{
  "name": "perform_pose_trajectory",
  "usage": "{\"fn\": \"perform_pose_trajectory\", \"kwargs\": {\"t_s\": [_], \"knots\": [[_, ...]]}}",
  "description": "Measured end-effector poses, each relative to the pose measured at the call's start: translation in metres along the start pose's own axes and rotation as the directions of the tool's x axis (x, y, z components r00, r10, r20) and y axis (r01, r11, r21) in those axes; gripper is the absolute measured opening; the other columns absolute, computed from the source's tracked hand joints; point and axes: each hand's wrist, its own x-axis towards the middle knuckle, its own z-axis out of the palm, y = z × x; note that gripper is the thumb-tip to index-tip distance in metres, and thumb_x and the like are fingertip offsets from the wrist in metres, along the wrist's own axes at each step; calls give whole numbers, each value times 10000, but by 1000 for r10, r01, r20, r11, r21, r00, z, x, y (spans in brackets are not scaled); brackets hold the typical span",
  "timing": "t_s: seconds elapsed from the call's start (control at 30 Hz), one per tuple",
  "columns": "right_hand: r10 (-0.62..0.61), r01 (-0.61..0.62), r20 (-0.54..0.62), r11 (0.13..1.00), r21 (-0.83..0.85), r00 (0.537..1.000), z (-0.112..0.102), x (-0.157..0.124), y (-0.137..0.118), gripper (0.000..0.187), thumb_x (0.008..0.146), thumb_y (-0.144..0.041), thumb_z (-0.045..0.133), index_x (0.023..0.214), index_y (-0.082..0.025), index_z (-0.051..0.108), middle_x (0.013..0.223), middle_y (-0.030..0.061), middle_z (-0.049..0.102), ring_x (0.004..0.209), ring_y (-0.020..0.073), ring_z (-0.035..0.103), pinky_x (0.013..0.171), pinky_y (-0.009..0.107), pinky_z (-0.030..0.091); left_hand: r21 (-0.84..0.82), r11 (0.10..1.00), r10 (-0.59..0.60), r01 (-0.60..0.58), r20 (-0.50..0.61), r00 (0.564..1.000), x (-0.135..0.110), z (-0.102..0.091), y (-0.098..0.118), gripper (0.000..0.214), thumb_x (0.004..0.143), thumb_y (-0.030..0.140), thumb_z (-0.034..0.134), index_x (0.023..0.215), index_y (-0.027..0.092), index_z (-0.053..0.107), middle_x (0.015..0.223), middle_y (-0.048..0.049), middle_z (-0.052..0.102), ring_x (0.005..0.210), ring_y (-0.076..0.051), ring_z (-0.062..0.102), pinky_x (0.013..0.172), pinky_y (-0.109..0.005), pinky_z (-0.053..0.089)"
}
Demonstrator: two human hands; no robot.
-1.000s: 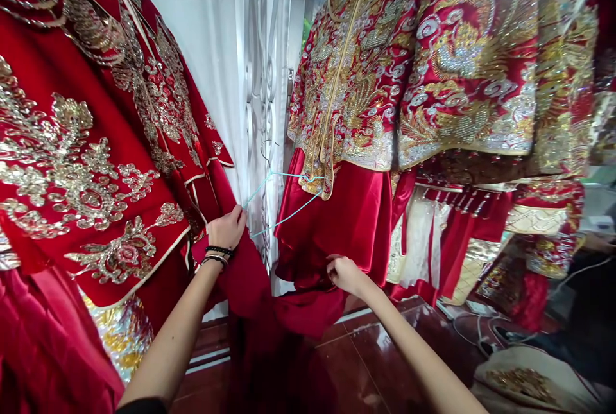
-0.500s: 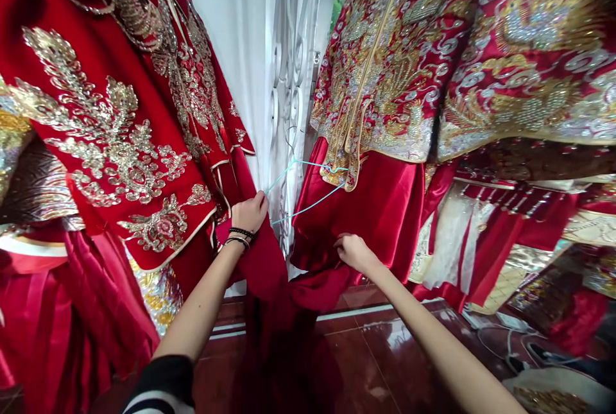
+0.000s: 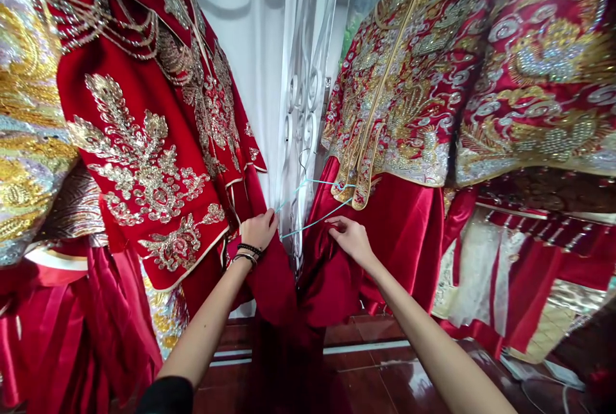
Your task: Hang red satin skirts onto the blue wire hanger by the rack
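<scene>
At centre view, the left hand (image 3: 260,229) is closed in a fist around the near end of a pale blue wire hanger (image 3: 312,222), with a fold of red cloth (image 3: 332,273) gathered under the same fist. Two dark bracelets (image 3: 248,252) sit on that wrist. Just right of it, the right hand (image 3: 350,241) pinches the red cloth between thumb and fingertips, directly below the lower wire of the hanger. The hanger runs from the left fist up and to the right, and its far end lies against the hem of an embroidered jacket (image 3: 399,99). The red cloth hangs from both hands down to the glossy brown floor (image 3: 366,375). A white metal grille (image 3: 303,99) stands behind the hanger. A red robe (image 3: 144,144) with gold embroidery hangs at left, touching the left wrist. More red and gold garments hang at far right.
</scene>
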Motion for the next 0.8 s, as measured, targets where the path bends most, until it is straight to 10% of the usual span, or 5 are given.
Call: {"fn": "perform_pose_trajectory", "kwargs": {"t_s": [0.47,0.63,0.8], "knots": [[6,-9,57,999,49,998,18,8,-22,304,656,-263,505,918,-274,658,752,-28,665,657,139,595,624,239,452,-209,978,-8,23,71,997,-6,3,-3,486,904,459,138,1025,235,551,845,-45,660,738,-179,611,595,-250,364],[21,-29,57,988,149,998,16,11,-21,301,634,-251,512,894,-250,664,737,-27,661,657,133,592,648,241,451,-321,947,-58,-14,-214,975,-17,2,-6,423,906,384,243,1003,168,594,966,-94,621,913,-189,539,787,-283,381],[23,-42,86,972,230,996,9,11,-25,304,607,-230,528,877,-206,666,665,-23,648,546,109,550,614,233,440,-411,880,181,-237,-170,969,-42,16,32,400,883,362,320,740,183,648,708,-72,625,729,-167,535,693,-265,387]]}}
